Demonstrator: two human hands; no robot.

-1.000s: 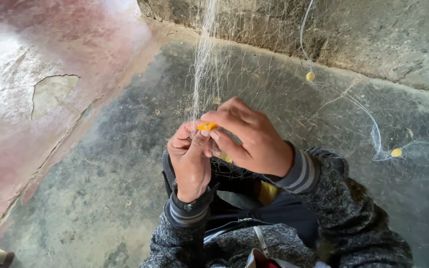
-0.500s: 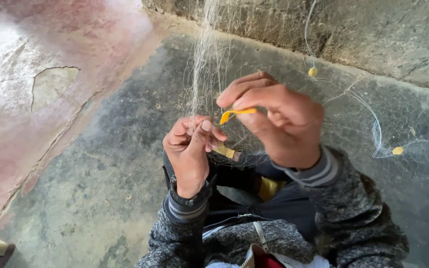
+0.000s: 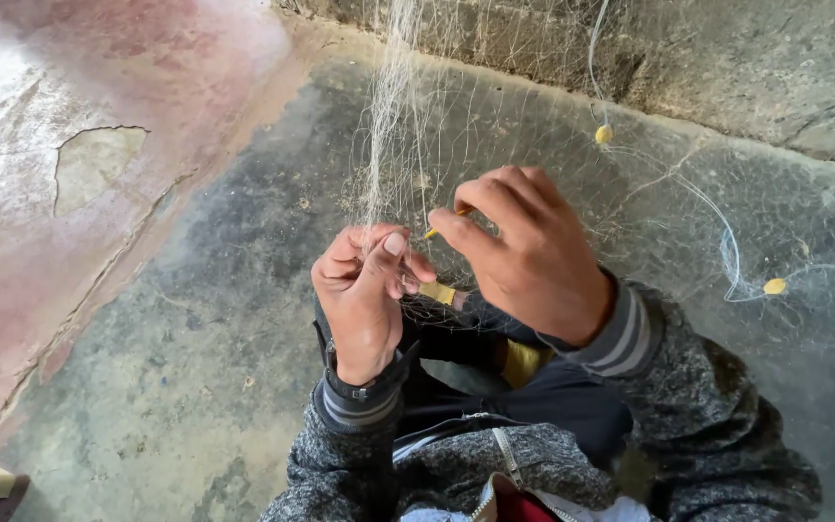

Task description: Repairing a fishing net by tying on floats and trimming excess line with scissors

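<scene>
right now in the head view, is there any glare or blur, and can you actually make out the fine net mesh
Head view: soft daylight, no hard shadows; pale glare washes out the reddish worn floor at upper left. The left hand and right hand are sharp. The thin whitish fishing net shows clearly only where bunched; its spread mesh nearly fades into the grey concrete. The small yellow floats stay distinct.

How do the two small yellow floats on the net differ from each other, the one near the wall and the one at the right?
The float near the wall looks rounder and stands upright on its white cord; the float at the right looks flatter and lies sideways. The first sits high, close to the concrete wall; the second lies lower, on the grey floor. Both are yellow, small, strung on the fishing net, and away from both hands.
</scene>
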